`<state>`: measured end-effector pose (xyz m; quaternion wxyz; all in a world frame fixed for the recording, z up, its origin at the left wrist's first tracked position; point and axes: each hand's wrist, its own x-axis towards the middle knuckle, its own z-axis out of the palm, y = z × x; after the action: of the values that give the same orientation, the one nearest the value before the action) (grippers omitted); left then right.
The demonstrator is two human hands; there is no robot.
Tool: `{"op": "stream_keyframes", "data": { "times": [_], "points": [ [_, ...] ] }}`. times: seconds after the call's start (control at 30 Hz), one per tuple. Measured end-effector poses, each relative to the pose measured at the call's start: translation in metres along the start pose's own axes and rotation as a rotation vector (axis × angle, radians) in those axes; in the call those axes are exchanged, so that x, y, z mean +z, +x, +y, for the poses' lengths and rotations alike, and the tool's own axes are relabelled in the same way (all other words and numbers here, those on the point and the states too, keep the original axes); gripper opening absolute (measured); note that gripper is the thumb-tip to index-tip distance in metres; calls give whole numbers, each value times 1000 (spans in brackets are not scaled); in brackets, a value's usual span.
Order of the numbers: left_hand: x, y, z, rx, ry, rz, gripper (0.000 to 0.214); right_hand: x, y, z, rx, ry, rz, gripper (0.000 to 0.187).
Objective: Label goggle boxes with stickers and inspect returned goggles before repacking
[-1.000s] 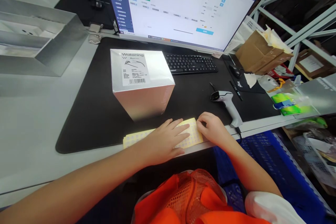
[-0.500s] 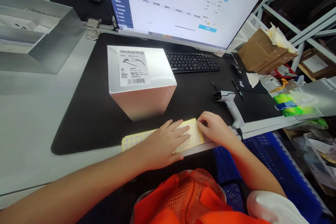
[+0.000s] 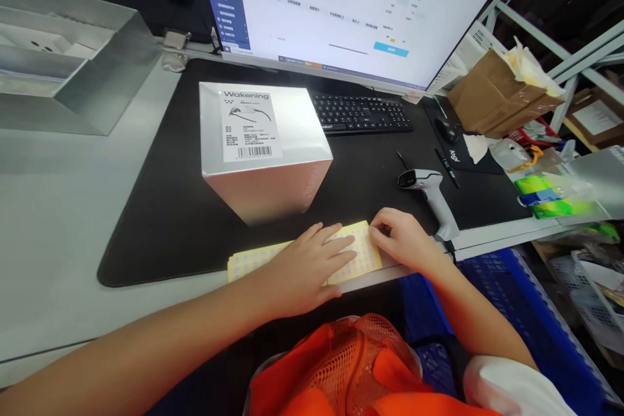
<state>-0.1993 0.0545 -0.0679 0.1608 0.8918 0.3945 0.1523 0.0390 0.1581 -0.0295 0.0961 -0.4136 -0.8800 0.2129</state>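
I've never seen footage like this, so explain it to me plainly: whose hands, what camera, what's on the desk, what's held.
No machine here: these are a person's bare hands, seen by one camera worn on their head, looking forward and down. The left hand rests spread over yellow dotted sheets along the desk's front edge. The right hand has its fingertips at the sheets' right end; whether they pinch it is hard to tell. On the black mat are a silvery box, a keyboard and a scanner. Behind stands a monitor.
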Motion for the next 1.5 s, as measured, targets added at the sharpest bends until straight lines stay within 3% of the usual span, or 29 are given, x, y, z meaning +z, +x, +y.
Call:
{"op": "stream_keyframes", "data": {
  "times": [0.37,1.03,1.17,1.4,1.5],
  "points": [
    [-2,0,1,3,-10,14,62,-4,4,1,31,-16,-78,13],
    [0,0,1,11,-4,30,63,21,-6,-12,-86,-451,118,18],
    [0,0,1,17,0,35,62,19,-6,-10,-80,-396,121,18],
    [0,0,1,6,-2,40,64,3,-7,0,-3,-45,56,15],
    [0,0,1,8,-10,36,64,0,-8,0,-5,6,27,11]
  ]
}}
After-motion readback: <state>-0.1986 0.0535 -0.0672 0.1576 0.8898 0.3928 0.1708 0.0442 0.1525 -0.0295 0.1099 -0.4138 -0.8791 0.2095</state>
